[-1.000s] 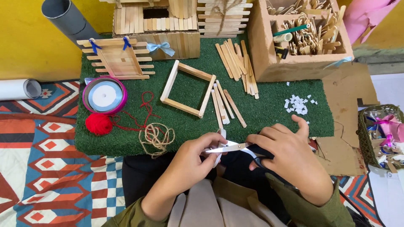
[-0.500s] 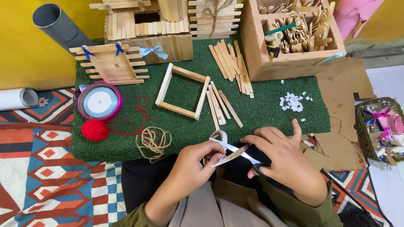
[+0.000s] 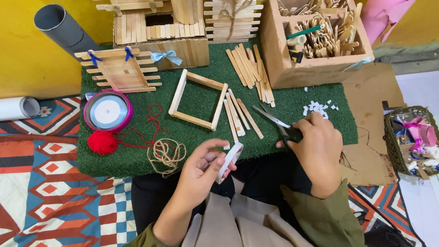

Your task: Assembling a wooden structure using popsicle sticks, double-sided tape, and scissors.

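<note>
Holding one tape roll (image 3: pixel 229 161), one scissors (image 3: pixel 279 126)

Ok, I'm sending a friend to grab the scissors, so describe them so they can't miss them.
Start at the green turf mat, then go to its near right edge, just below the scatter of small white scraps. The scissors lie there under the right hand; they are the only metal thing, with silver blades and dark handles, beside pale wooden sticks.

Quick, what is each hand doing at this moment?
Left hand: closed on a small white tape roll.
Right hand: closed on the handles of the scissors, whose blades lie open on the green mat.
</note>
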